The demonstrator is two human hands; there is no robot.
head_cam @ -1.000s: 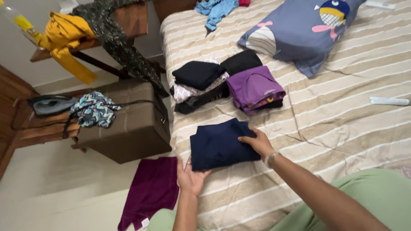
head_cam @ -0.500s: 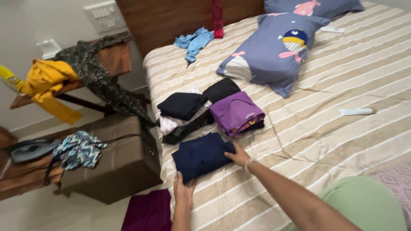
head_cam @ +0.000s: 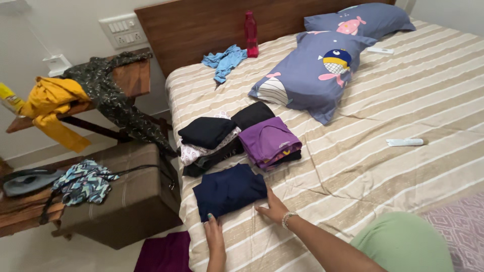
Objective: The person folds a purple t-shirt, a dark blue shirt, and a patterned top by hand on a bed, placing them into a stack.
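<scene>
Fingers of the left hand [head_cam: 214, 236] lie flat and spread at the near edge of the folded navy garment [head_cam: 228, 190], gripping nothing; fingers of the right hand [head_cam: 272, 207] rest open just beside its near right corner, touching the striped bed [head_cam: 403, 100]. Garment sits directly beyond both sets of fingertips, at the bed's left edge. To finish well: press the fold flat, keep edges square (judgement).

Counts:
- two folded stacks beyond the fingers, one topped black [head_cam: 206, 132], one topped purple [head_cam: 268, 141]
- two fish-print pillows [head_cam: 312, 75]
- one red bottle [head_cam: 250, 34]
- one brown suitcase [head_cam: 126, 201]
</scene>
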